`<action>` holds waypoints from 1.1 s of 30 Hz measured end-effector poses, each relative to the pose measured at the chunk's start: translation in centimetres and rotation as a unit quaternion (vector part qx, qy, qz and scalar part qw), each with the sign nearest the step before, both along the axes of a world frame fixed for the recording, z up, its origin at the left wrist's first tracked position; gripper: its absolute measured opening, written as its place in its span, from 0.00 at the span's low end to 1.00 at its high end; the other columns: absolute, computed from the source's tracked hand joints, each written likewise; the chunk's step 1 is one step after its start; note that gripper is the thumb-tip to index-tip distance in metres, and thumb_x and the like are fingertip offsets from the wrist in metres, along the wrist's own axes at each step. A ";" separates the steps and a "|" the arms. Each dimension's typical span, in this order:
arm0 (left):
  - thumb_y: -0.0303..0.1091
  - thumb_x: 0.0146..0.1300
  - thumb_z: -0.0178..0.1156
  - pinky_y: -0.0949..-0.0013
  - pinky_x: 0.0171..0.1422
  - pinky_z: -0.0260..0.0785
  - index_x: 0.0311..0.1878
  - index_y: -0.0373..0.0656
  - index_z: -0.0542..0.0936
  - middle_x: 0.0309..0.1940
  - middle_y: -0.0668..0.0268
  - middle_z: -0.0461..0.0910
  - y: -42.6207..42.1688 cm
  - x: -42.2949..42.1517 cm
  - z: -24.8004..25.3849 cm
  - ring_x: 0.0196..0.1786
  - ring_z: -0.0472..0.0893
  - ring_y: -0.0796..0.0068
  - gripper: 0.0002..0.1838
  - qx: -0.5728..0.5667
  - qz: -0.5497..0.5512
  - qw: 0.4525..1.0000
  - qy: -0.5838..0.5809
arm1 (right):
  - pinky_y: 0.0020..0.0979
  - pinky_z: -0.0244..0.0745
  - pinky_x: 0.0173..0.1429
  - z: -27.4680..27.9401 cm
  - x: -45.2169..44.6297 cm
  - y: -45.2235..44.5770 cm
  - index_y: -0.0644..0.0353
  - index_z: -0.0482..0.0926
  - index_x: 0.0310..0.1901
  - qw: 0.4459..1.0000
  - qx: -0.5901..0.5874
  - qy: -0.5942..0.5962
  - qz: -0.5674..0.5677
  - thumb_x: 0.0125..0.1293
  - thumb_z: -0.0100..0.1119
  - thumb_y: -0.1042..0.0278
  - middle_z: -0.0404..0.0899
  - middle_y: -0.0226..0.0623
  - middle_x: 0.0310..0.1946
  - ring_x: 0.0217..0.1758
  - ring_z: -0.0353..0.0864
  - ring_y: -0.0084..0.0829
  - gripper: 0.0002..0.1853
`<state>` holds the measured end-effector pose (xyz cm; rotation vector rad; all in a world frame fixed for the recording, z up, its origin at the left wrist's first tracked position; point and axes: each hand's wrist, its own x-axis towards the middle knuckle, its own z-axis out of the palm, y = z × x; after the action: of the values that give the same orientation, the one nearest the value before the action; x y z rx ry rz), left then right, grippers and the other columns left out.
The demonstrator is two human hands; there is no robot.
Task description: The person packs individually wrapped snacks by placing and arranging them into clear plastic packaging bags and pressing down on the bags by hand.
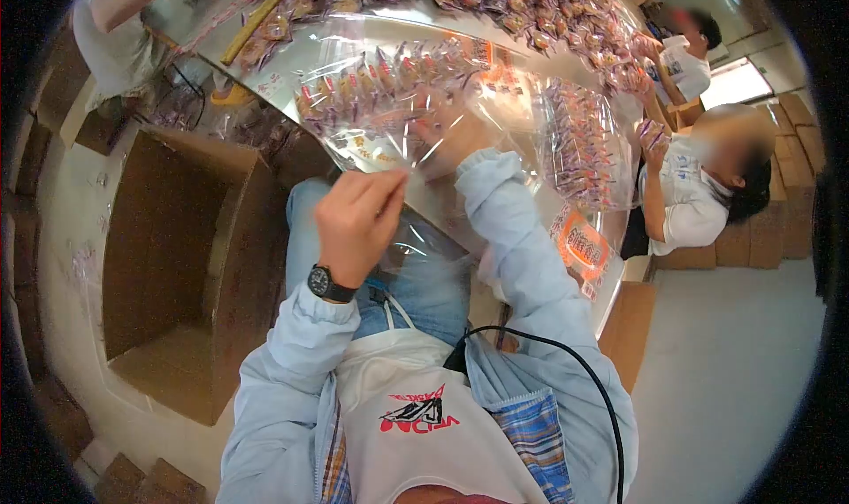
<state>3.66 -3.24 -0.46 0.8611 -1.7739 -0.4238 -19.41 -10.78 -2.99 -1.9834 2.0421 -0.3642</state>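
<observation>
My left hand (358,221), with a black watch on the wrist, is closed, its fingertips pinching the edge of a clear plastic bag (376,150) at the near edge of the table. Rows of small wrapped packets (380,84) lie under clear film just beyond. My right hand (460,133) reaches over the table beside these rows, behind or inside the shiny film. Blur and glare hide its fingers, so I cannot tell what it holds. To its right lies another clear bag filled with rows of packets (579,146).
A large open cardboard box (168,265) stands at my left. Loose wrapped packets (531,9) are heaped across the table's far side, near a yellow stick (263,16). Co-workers (694,190) stand at the right, another person (119,26) at far left. An orange-printed bag (582,246) lies near the table edge.
</observation>
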 end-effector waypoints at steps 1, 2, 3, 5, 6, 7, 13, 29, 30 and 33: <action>0.21 0.56 0.73 0.64 0.43 0.78 0.43 0.40 0.89 0.37 0.61 0.88 0.3 -0.2 -0.6 0.39 0.85 0.61 0.11 0.005 -0.002 1.000 0.012 | 0.60 0.67 0.69 -0.5 -0.5 -0.7 0.45 0.67 0.75 0.992 -0.007 0.125 0.026 0.62 0.70 0.46 0.76 0.47 0.68 0.69 0.74 0.54 0.40; 0.22 0.55 0.74 0.64 0.43 0.77 0.43 0.41 0.89 0.37 0.61 0.87 0.6 -0.3 -0.6 0.39 0.85 0.61 0.11 0.007 0.019 1.000 0.009 | 0.57 0.68 0.68 -1.5 -0.3 -0.6 0.44 0.71 0.72 0.980 -0.085 0.174 0.042 0.62 0.70 0.46 0.77 0.45 0.67 0.68 0.75 0.52 0.37; 0.22 0.55 0.74 0.63 0.44 0.77 0.43 0.41 0.89 0.37 0.62 0.87 0.9 -0.4 -0.7 0.40 0.85 0.61 0.11 0.009 0.038 0.999 0.006 | 0.55 0.69 0.68 -1.8 0.5 -0.4 0.43 0.74 0.69 0.958 -0.167 0.228 0.050 0.61 0.70 0.47 0.77 0.43 0.67 0.68 0.76 0.49 0.34; 0.23 0.54 0.74 0.62 0.43 0.75 0.43 0.42 0.89 0.37 0.63 0.85 1.7 -0.5 -1.1 0.40 0.82 0.60 0.12 0.030 0.090 0.995 -0.018 | 0.56 0.67 0.70 -4.1 1.2 -0.4 0.44 0.78 0.66 0.934 -0.262 0.221 0.102 0.60 0.70 0.49 0.79 0.39 0.64 0.67 0.76 0.48 0.31; 0.22 0.54 0.74 0.62 0.42 0.74 0.43 0.42 0.89 0.36 0.64 0.85 2.0 -0.5 -1.8 0.39 0.82 0.60 0.12 0.031 0.077 0.997 -0.010 | 0.60 0.63 0.73 -5.2 1.4 -0.7 0.45 0.79 0.65 0.935 -0.277 0.160 0.153 0.59 0.69 0.51 0.81 0.36 0.63 0.67 0.75 0.48 0.31; 0.22 0.54 0.74 0.61 0.41 0.74 0.43 0.42 0.89 0.35 0.64 0.84 2.3 -0.4 -2.7 0.38 0.81 0.60 0.12 0.031 0.064 0.997 -0.003 | 0.52 0.71 0.69 -4.7 2.8 -0.7 0.50 0.82 0.59 0.896 -0.346 0.179 0.215 0.62 0.67 0.55 0.81 0.37 0.60 0.64 0.78 0.44 0.23; 0.20 0.53 0.74 0.62 0.39 0.71 0.41 0.41 0.89 0.31 0.64 0.82 2.9 -0.4 -3.2 0.36 0.79 0.62 0.11 0.042 0.036 0.998 0.013 | 0.42 0.83 0.52 -7.9 6.6 -3.7 0.53 0.80 0.60 0.937 -0.289 0.028 0.193 0.64 0.67 0.64 0.80 0.37 0.56 0.57 0.82 0.44 0.22; 0.21 0.57 0.74 0.64 0.46 0.74 0.53 0.39 0.86 0.40 0.60 0.83 2.0 1.3 -4.2 0.40 0.80 0.62 0.19 0.070 0.086 0.994 -0.007 | 0.46 0.82 0.54 -6.7 6.1 -3.3 0.47 0.81 0.60 0.957 -0.236 -0.030 0.165 0.67 0.65 0.60 0.83 0.37 0.52 0.54 0.83 0.46 0.20; 0.21 0.57 0.74 0.64 0.47 0.74 0.54 0.39 0.85 0.42 0.60 0.83 2.1 1.3 -4.2 0.41 0.80 0.61 0.20 0.084 0.111 0.990 -0.005 | 0.45 0.84 0.52 -6.7 6.3 -2.2 0.46 0.81 0.60 0.946 -0.276 -0.021 0.168 0.67 0.66 0.58 0.84 0.34 0.52 0.51 0.85 0.45 0.20; 0.21 0.58 0.72 0.64 0.49 0.75 0.53 0.39 0.84 0.43 0.59 0.82 2.2 2.4 -5.4 0.43 0.80 0.63 0.19 0.085 0.104 0.991 -0.026 | 0.49 0.79 0.61 -6.1 2.9 0.2 0.48 0.76 0.68 0.955 -0.284 0.069 0.041 0.63 0.68 0.56 0.79 0.38 0.63 0.59 0.82 0.47 0.30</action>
<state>6.03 -1.03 -5.87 1.1742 -1.6911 -0.4231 -16.51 -10.57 -9.11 -2.4679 2.0918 -0.9040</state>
